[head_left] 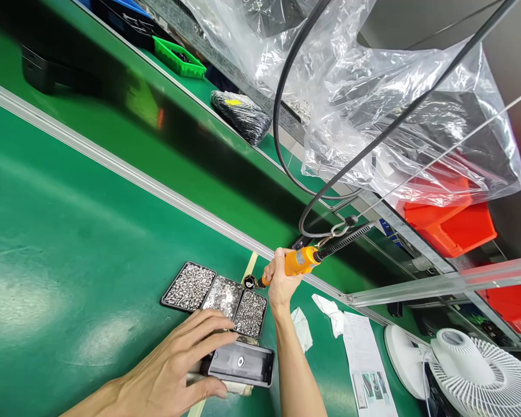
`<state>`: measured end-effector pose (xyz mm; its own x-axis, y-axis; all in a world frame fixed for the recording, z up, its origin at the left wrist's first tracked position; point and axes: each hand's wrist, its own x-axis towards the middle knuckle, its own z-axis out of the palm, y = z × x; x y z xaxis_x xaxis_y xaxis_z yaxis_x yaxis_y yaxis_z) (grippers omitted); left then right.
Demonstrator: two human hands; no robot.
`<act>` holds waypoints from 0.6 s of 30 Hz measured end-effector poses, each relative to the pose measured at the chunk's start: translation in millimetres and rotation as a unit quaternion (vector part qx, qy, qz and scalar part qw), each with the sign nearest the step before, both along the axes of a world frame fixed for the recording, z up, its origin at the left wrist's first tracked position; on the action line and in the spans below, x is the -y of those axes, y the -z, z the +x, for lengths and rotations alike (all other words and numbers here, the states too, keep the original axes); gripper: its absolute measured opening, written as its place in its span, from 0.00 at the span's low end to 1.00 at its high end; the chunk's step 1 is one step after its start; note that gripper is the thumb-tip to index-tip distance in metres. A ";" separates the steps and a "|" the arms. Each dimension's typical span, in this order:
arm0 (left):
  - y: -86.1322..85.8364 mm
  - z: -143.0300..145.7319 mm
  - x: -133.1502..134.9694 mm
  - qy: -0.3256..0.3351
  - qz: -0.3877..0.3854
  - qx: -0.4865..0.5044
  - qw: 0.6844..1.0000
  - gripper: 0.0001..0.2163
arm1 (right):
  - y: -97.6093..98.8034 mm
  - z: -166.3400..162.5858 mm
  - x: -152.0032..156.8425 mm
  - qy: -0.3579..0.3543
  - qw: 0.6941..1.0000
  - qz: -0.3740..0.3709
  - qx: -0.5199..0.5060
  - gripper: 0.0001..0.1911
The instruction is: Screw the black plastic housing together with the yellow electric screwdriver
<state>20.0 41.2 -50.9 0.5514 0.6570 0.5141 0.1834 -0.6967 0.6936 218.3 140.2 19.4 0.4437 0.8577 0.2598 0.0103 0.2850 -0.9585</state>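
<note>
- The green surface carries everything, with an aluminium rail crossing it.
- Clear plastic sheeting hangs over red bins at the upper right.
- A white fan sits at the lower right, with a paper sheet beside it.
- A black tray with 3 compartments of small metal screws lies just beyond the left hand.
- The left hand holds a dark rectangular device against the surface, fingers spread over its near end.
- The right hand is closed around an orange electric screwdriver, whose tip points toward the tray.
</note>
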 end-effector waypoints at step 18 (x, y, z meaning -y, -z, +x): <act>6.9 -0.3 -0.6 0.008 0.009 -0.014 1.000 0.26 | -79.3 -4.0 61.8 -0.018 0.999 0.024 -0.033 0.16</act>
